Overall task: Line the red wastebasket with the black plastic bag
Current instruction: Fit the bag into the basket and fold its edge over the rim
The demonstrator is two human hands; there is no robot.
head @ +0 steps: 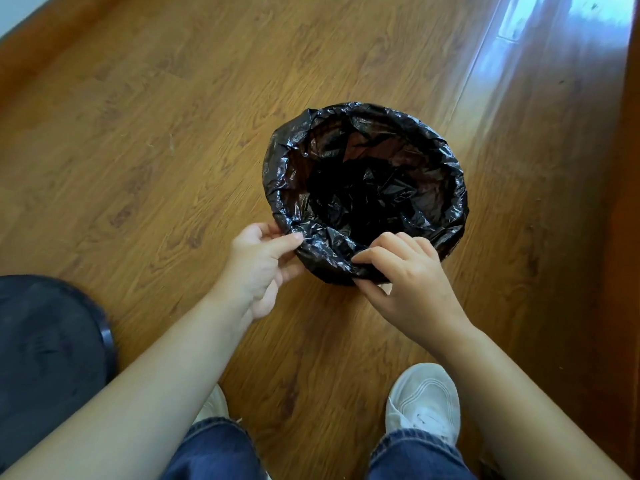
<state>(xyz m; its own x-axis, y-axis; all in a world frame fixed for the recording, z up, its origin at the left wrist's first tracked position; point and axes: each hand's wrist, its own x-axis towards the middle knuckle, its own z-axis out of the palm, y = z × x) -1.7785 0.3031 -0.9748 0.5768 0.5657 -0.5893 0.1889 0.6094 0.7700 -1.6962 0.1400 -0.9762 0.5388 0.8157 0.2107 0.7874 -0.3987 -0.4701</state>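
The black plastic bag [363, 181] sits crinkled inside a round wastebasket on the wooden floor, its edge folded outward over the whole rim. The bag hides the basket's red body completely. My left hand [259, 268] pinches the folded bag edge at the near left of the rim between thumb and fingers. At the near side of the rim, my right hand [405, 275] grips the bag edge, with its fingers curled over the plastic.
A dark round object [52, 348] lies on the floor at the lower left. My white shoes [426, 400] and blue jeans are at the bottom edge. A darker wooden strip [627, 202] runs along the right side. Bare wooden floor [156, 116] stretches behind and left of the basket.
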